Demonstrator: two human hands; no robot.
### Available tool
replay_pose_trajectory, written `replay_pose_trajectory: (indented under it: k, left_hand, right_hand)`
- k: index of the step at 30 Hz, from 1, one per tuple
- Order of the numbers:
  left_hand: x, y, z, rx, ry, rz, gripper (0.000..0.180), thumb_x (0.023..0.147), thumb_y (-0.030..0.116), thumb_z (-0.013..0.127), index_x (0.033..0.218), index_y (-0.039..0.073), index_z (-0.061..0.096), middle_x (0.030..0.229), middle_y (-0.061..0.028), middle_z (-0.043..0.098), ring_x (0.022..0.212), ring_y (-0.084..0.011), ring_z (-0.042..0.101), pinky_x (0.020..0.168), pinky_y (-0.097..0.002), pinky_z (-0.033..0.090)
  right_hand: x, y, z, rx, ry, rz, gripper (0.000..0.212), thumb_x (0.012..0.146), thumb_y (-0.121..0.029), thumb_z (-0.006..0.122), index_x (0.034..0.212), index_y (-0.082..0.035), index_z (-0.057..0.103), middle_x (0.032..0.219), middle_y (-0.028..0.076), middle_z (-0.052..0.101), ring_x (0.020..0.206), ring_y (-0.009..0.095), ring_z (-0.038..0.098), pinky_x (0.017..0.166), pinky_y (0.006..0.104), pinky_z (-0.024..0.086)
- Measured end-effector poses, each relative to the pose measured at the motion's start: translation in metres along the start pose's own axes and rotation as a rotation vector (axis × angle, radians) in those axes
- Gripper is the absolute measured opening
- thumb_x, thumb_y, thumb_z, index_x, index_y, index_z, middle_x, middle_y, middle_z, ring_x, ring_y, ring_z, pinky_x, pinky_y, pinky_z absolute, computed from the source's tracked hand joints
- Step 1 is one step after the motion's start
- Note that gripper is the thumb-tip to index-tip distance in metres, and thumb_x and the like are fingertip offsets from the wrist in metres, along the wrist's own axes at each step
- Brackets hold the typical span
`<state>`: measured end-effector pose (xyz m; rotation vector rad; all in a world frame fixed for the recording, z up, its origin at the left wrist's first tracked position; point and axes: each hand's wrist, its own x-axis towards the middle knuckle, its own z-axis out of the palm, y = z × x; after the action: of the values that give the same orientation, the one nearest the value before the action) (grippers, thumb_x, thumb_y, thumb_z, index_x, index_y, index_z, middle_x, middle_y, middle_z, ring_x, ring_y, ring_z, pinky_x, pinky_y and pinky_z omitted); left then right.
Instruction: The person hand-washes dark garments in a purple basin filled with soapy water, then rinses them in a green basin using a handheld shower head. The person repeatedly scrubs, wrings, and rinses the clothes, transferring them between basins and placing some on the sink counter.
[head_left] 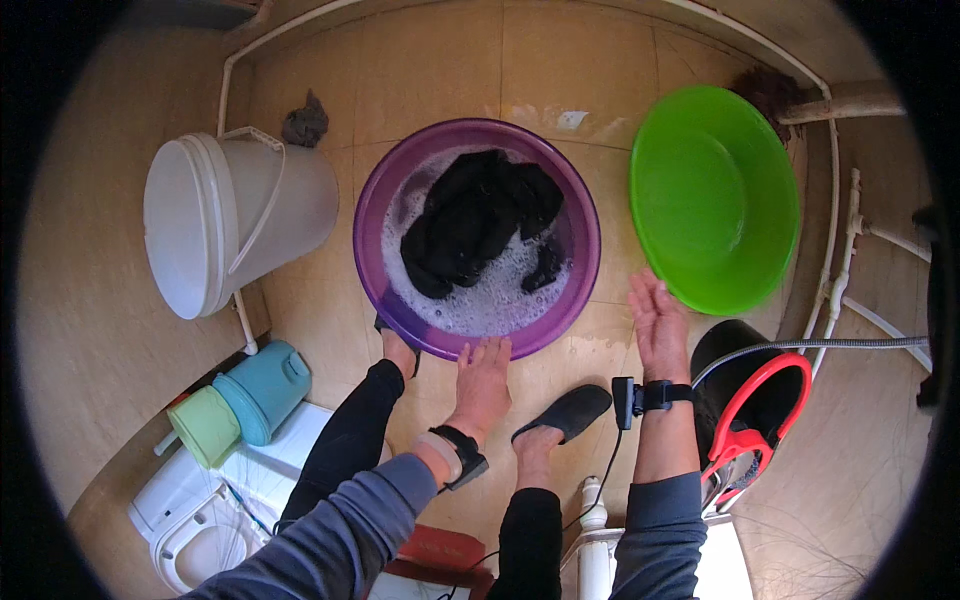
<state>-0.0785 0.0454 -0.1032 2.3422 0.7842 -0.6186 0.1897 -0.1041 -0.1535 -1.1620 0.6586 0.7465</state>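
Note:
A purple basin [372,240] sits on the floor in front of me, holding soapy water with white suds [475,312] and a bunched black cloth [470,225]. My left hand [482,382] is at the basin's near rim, fingers stretched out and seemingly touching it. To the right a bright green basin [715,200] stands with nothing visible inside. Beside its near left rim is my right hand [661,322], palm turned partly up, fingers loosely apart. Whether its fingertips touch the rim is hard to tell. Neither hand holds anything.
A white bucket [285,195] lies tilted at left, near a grey rag [305,122]. Teal [262,392] and pale green [205,428] containers rest by a toilet [200,545]. A black bucket with a red wringer [745,440] stands at right, near white pipes [838,290].

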Motion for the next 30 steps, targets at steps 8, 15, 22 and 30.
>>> replay_pose_trajectory:
  k: [8,15,22,30]
  left_hand:
    - [-0.023,-0.004,-0.015,-0.224,-0.247,0.016,0.086,0.085,0.007,0.071,0.163,0.001,0.037,0.167,-0.023,0.04,0.158,-0.0358,0.034,0.127,-0.0609,0.023]
    - [-0.078,-0.014,-0.14,-1.106,-0.23,-0.263,0.068,0.097,0.005,0.068,0.161,0.003,0.045,0.165,-0.015,0.048,0.154,-0.0273,0.044,0.125,-0.0431,0.034]
    - [-0.034,-0.051,-0.172,-1.51,-0.073,-0.552,0.054,0.1,0.003,0.065,0.154,0.004,0.055,0.153,-0.0097,0.06,0.142,-0.023,0.055,0.12,-0.0374,0.04]
    - [0.012,-0.057,-0.15,-1.765,-0.049,-0.678,0.063,0.107,0.018,0.067,0.164,0.01,0.043,0.163,-0.0101,0.049,0.144,-0.0236,0.051,0.109,-0.0421,0.05]
  right_hand:
    - [-0.065,0.055,0.163,-1.525,-0.419,-0.859,0.081,0.082,0.0,0.075,0.156,-0.023,0.052,0.162,0.012,0.045,0.15,0.042,0.039,0.113,0.063,0.042]
    - [0.011,0.105,0.215,-2.275,-0.504,-0.771,0.101,0.084,-0.001,0.078,0.161,-0.052,0.038,0.175,0.004,0.022,0.158,0.044,0.027,0.099,0.0872,0.039]
    - [0.058,0.159,0.154,-2.144,-0.549,-0.368,0.059,0.094,-0.004,0.064,0.145,-0.033,0.062,0.159,0.013,0.051,0.144,0.039,0.052,0.112,0.0672,0.043]
    - [0.014,0.13,0.17,-1.727,-0.382,-0.771,0.052,0.077,0.001,0.071,0.125,-0.019,0.07,0.114,0.02,0.065,0.11,0.044,0.066,0.087,0.0545,0.058]
